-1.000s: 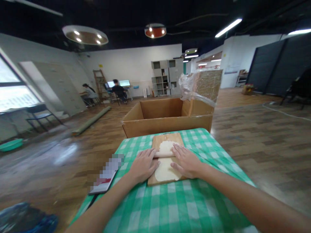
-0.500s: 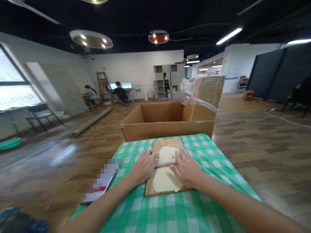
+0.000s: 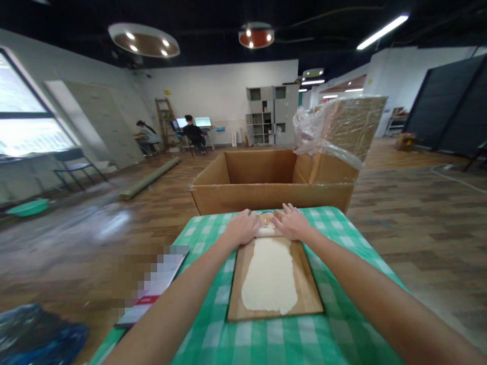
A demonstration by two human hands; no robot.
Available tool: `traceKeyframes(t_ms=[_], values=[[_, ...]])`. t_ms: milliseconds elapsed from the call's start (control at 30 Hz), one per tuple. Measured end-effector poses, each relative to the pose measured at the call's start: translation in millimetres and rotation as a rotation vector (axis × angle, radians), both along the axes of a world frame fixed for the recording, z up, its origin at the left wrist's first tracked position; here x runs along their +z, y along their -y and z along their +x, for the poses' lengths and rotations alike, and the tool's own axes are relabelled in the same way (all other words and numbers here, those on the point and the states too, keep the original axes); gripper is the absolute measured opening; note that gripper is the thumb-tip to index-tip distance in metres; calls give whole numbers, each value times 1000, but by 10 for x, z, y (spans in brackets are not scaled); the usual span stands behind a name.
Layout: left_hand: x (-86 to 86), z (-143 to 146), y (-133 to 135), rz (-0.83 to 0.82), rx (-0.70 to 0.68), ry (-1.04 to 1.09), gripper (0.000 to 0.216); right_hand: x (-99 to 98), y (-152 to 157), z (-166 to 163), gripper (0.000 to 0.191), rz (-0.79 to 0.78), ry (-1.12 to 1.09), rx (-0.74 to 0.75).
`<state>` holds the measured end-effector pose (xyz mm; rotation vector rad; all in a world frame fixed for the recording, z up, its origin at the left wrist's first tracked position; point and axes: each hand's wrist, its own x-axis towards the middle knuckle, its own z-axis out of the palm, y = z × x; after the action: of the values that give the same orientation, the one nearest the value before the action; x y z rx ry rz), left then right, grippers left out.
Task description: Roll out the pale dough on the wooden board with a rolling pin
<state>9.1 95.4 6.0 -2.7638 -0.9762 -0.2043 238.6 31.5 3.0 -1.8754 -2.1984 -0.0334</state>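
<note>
A pale rolling pin (image 3: 267, 231) lies crosswise near the far end of a wooden board (image 3: 311, 296). My left hand (image 3: 242, 228) is on its left end and my right hand (image 3: 293, 223) on its right end, with palms down and fingers reaching over it. Only the pin's middle shows between them. On my side of the pin, a thin, cream-coloured sheet of dough (image 3: 270, 276) with uneven edges stretches along the board. Both hands cover the far corners of the board.
Under the board is a green-and-white checked tablecloth (image 3: 335, 238). A pixelated flat item (image 3: 158, 284) lies at the table's left edge. Beyond the table stands an open cardboard box (image 3: 266, 197), partly plastic-wrapped. Two people sit at desks far back.
Both hands have pushed the rolling pin away from me, from the middle of the dough to the board's far end. More of the dough sheet now shows, and the view has shifted slightly.
</note>
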Motion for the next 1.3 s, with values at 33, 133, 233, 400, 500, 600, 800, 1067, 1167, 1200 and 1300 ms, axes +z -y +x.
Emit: traceKeyframes(t_ms=[33,133,233,400,500,600,800,1067,1167,1200,1300], values=[[-2,-4,-15,-6,-21,-28,41,-3,-14,-5,67,7,4,-30],[13,-24,44,-29,-16,2,39,-21,30,-43,75,27,29,-36],[38,-52,228,-14,28,77,39,-33,188,-96,82,35,61,-21],[60,-149,635,-43,136,130,55,8,603,-220,79,40,81,30],[35,-241,925,-72,140,160,58,37,912,-309,87,37,53,19],[-27,-352,1266,-28,154,196,69,26,1272,-392,94,60,41,55],[-56,-585,1866,-40,139,198,80,-71,2008,-496,100,123,14,167],[-3,-583,1739,-90,100,202,69,-35,1961,-452,105,81,-36,159],[-19,-451,1440,-78,114,182,70,32,1605,-373,104,24,-65,143],[-22,-401,1330,-78,118,170,71,50,1470,-344,104,2,-72,137],[-41,-267,986,-67,142,141,71,73,1051,-254,99,-35,-44,118]])
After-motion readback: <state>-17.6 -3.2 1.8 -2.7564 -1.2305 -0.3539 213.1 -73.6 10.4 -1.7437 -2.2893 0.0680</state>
